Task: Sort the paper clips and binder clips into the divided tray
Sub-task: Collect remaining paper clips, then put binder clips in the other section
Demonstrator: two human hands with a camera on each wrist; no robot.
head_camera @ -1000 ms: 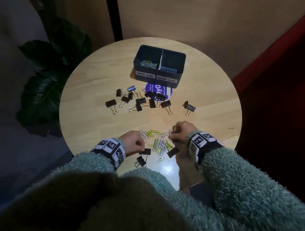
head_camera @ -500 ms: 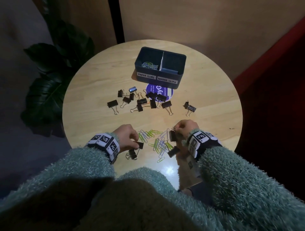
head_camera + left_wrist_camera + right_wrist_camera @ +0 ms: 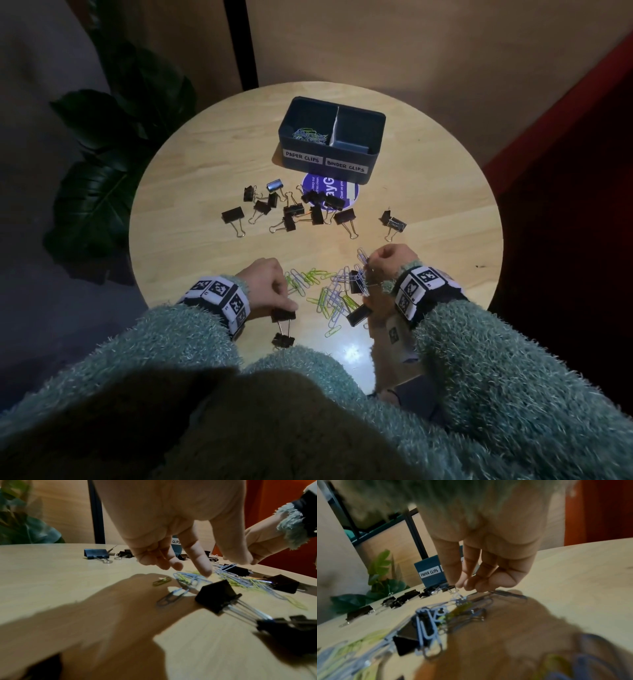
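The dark blue divided tray [image 3: 374, 161] stands at the table's far side, with paper clips [image 3: 308, 134] in its left part, labelled PAPER CLIPS. My right hand [image 3: 371, 265] pinches a tangle of blue paper clips [image 3: 457, 599]. A black binder clip [image 3: 409, 632] is caught in that tangle below the fingers. My left hand [image 3: 197, 568] hangs with loose fingers over the pile of green and blue paper clips [image 3: 329, 294]. Two linked black binder clips [image 3: 283, 314] lie just under it, near the front edge.
Several black binder clips [image 3: 291, 210] lie scattered mid-table, partly on a round purple sticker [image 3: 337, 192]. Two more [image 3: 394, 222] lie to the right and one [image 3: 358, 313] by my right wrist. Dark plant leaves [image 3: 102, 192] stand off the table's left edge.
My right hand has risen and moved away from me, drawing paper clips and a binder clip up from the pile. My left hand no longer grips its binder clip.
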